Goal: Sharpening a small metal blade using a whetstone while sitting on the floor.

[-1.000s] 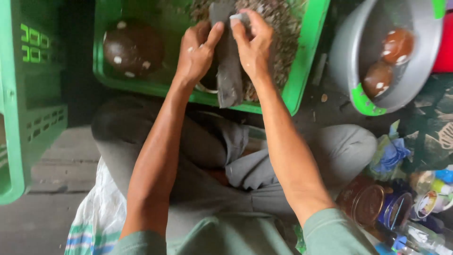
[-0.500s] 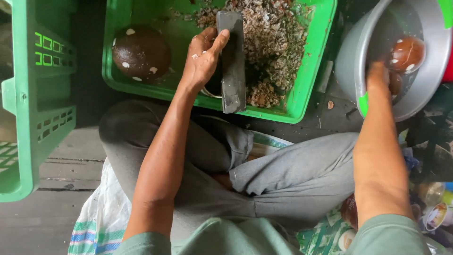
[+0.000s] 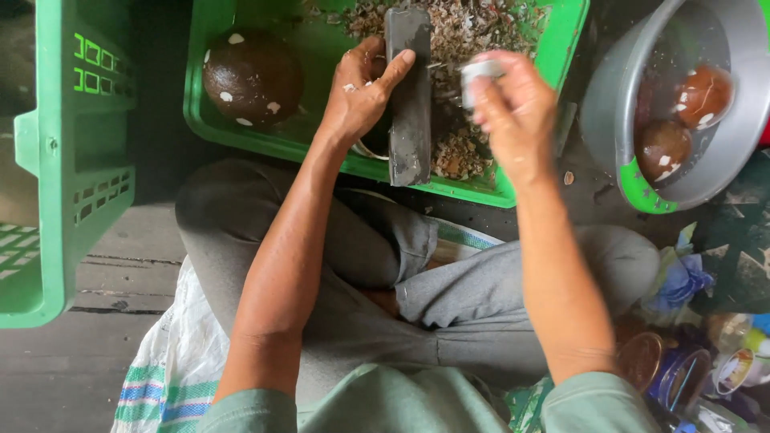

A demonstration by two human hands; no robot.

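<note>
My left hand (image 3: 361,88) grips the left edge of a dark grey flat block (image 3: 409,120) that stands upright inside a green tray (image 3: 481,194). My right hand (image 3: 513,112) hovers just right of the block, blurred by motion, with its fingers pinched on a small pale object (image 3: 480,74). Brown flaky scraps (image 3: 465,152) cover the tray floor behind the block. A dark brown round fruit (image 3: 253,76) with white spots lies at the tray's left end.
A grey basin (image 3: 609,120) at the right holds two brown round fruits (image 3: 704,95) (image 3: 662,148). A green crate (image 3: 64,160) stands on the left. Jars and tins (image 3: 666,369) crowd the lower right. My legs in grey trousers are folded under the tray.
My right hand left the block, reached into the grey basin, and has come back beside the block holding a small pale object. My left hand kept its hold on the block.
</note>
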